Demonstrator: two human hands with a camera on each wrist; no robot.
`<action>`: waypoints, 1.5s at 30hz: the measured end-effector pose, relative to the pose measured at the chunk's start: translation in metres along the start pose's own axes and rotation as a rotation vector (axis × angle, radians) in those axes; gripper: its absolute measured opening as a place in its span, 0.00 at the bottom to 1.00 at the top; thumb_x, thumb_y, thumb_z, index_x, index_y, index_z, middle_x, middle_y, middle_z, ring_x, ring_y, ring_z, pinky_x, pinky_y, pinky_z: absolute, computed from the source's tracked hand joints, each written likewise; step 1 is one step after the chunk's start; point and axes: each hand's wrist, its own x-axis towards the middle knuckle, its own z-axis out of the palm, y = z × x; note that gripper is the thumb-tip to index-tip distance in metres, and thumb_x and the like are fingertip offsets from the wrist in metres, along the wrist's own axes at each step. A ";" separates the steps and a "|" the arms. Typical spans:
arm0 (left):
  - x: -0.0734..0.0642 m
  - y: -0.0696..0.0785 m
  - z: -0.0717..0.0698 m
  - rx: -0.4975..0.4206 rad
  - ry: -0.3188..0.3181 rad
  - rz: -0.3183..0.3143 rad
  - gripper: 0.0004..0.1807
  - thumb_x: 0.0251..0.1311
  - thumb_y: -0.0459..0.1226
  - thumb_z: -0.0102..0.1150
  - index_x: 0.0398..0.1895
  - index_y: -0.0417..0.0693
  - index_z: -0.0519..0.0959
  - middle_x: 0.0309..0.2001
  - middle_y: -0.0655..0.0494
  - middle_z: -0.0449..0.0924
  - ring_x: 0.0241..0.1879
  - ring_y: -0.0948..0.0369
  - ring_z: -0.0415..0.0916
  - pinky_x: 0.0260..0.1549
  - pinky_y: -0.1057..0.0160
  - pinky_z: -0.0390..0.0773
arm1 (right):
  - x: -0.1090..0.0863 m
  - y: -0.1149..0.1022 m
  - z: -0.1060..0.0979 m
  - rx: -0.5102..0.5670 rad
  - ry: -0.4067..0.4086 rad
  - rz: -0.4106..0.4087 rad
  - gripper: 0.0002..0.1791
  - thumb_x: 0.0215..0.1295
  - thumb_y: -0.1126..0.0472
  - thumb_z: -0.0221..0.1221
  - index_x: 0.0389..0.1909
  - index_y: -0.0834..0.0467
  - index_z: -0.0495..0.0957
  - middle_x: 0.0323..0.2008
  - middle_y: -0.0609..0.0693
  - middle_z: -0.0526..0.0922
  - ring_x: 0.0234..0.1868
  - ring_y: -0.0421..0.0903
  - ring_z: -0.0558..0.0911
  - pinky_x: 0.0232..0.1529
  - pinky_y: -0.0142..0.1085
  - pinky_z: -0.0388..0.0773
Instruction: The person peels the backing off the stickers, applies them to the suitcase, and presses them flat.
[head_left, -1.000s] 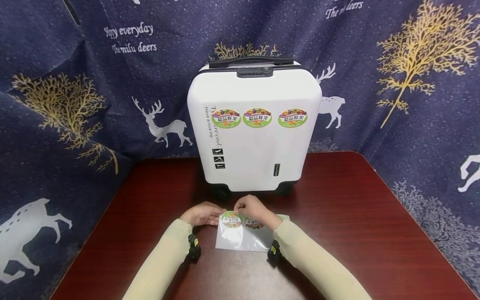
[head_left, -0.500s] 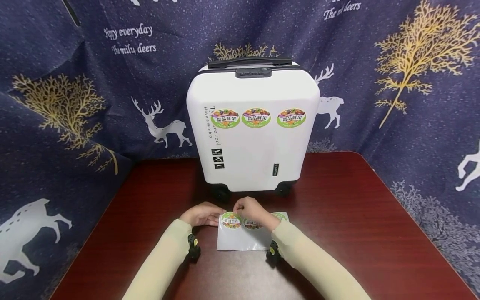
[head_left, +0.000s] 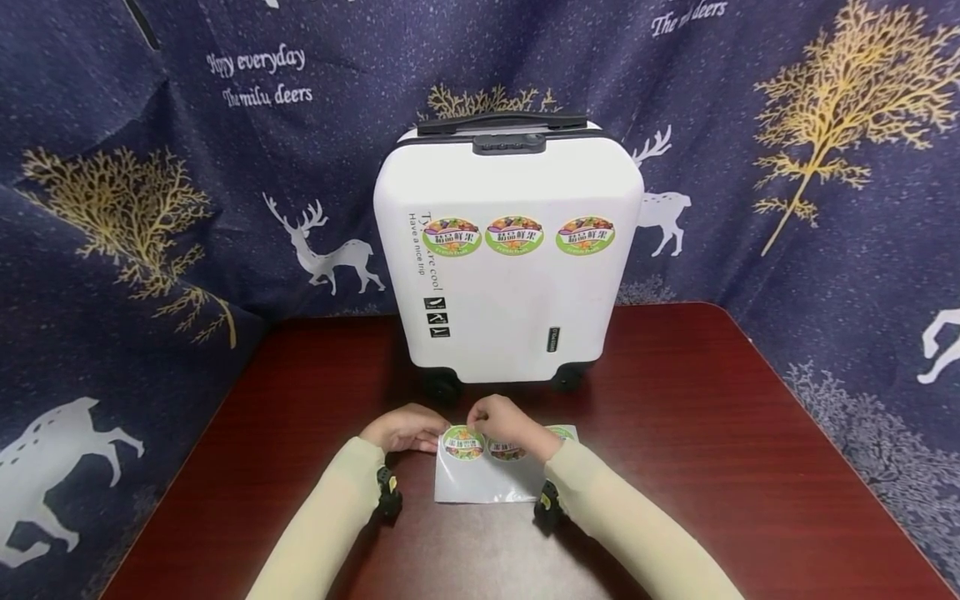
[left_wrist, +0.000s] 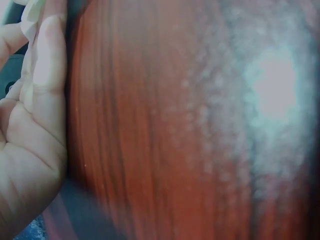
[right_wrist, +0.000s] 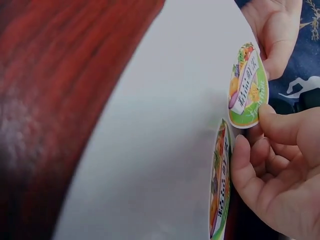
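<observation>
A white sheet (head_left: 480,483) of oval fruit stickers lies on the table before the suitcase. My left hand (head_left: 408,429) holds the sheet's far left corner between thumb and fingers. My right hand (head_left: 506,419) pinches the edge of the leftmost sticker (right_wrist: 247,92), thumb on its printed face and fingertips behind. That sticker stands close against the sheet. Beside it is a second sticker (right_wrist: 220,185), partly under my right hand in the head view. A third sticker (head_left: 562,432) shows past my right wrist. In the left wrist view, the left hand's fingers (left_wrist: 47,65) lie at the left edge.
A white suitcase (head_left: 510,308) stands upright at the back of the dark red table (head_left: 675,467). Three matching stickers run in a row across its front, including a middle sticker (head_left: 514,236). A blue cloth (head_left: 337,150) with deer and trees hangs behind.
Both hands stay almost in place. The right fingers keep working at the leftmost sticker's edge, and the sheet has shifted very slightly.
</observation>
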 end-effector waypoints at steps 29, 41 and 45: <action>-0.002 -0.002 -0.003 0.036 -0.028 0.022 0.22 0.63 0.28 0.55 0.58 0.22 0.74 0.37 0.56 0.84 0.37 0.67 0.81 0.44 0.68 0.85 | -0.002 0.010 -0.009 0.195 -0.096 0.087 0.07 0.72 0.66 0.58 0.36 0.64 0.83 0.28 0.49 0.81 0.25 0.41 0.72 0.27 0.29 0.69; -0.003 0.002 -0.002 0.082 -0.028 -0.019 0.26 0.61 0.29 0.60 0.61 0.23 0.72 0.42 0.52 0.85 0.39 0.67 0.82 0.45 0.68 0.85 | -0.001 0.016 -0.012 0.157 -0.118 0.018 0.06 0.72 0.65 0.58 0.36 0.63 0.81 0.32 0.52 0.84 0.33 0.43 0.78 0.37 0.33 0.77; -0.003 0.003 -0.002 0.103 -0.034 -0.026 0.26 0.62 0.29 0.62 0.61 0.23 0.72 0.42 0.53 0.85 0.39 0.68 0.82 0.45 0.68 0.84 | -0.002 0.015 -0.014 0.149 -0.116 0.030 0.06 0.73 0.64 0.58 0.37 0.63 0.80 0.34 0.53 0.84 0.35 0.43 0.78 0.41 0.35 0.77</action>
